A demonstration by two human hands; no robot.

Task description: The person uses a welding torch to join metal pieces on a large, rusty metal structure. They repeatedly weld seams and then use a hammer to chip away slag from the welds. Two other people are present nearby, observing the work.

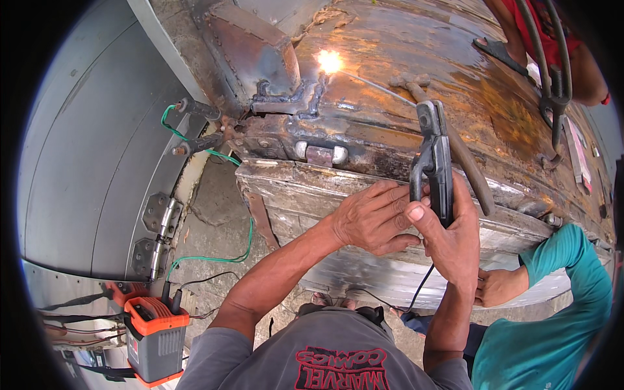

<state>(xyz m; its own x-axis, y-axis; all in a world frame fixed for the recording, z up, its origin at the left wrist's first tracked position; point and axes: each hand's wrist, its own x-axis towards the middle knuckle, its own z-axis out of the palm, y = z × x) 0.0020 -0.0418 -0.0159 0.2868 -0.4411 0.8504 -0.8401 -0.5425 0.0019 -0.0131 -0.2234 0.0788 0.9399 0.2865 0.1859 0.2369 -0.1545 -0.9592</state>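
Note:
My right hand (452, 240) is wrapped around a black welding electrode holder (441, 169), thumb along its near side. A thin welding rod (380, 88) runs from the holder's jaws up and left to a bright arc (329, 62). The arc burns on the rusty metal floor, beside a dark weld bead (315, 101). My left hand (377, 218) reaches in from the left, its fingers curled against the holder's lever and fingertips partly hidden behind it. Behind the holder lies a hammer (473, 166) with a worn handle, its head on the wet, rusty surface.
An orange and grey welding machine (159, 341) stands at lower left. Green cable (250, 237) leads toward the hinge parts (198, 143). A co-worker's teal sleeve (565, 260) and hand (500, 286) are close on the right. Another person's sandaled foot (504, 55) is at upper right, near a steel hook (556, 104).

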